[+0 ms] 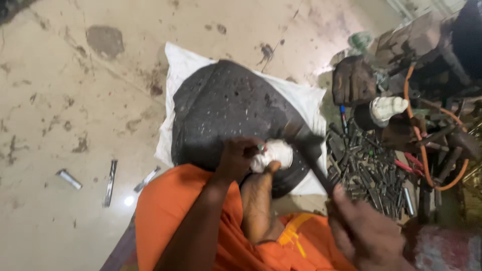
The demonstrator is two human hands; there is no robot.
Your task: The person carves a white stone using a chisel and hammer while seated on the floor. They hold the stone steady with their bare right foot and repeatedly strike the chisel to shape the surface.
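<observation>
Left hand (236, 159): fingers pinched together on a small object too blurred to tell, held against a white lump (273, 153) that lay on the near edge of the tyre (226, 108). A bare foot (258, 200) pressed up beside the lump.

Right hand (364, 231): clamped around the handle of a hammer (309, 148), whose blurred head hung just above and right of the lump.

Tyre: black, flat on a white sack (183, 68) spread on the stained concrete floor (65, 100).

Orange cloth (165, 216): covered the person's lap.

Metal strips (108, 181): three, loose on the floor, left of the lap.

Heap of dark metal punches and bolts (369, 173): right of the tyre, beside an orange hose (424, 150) and a wooden block (354, 80).
</observation>
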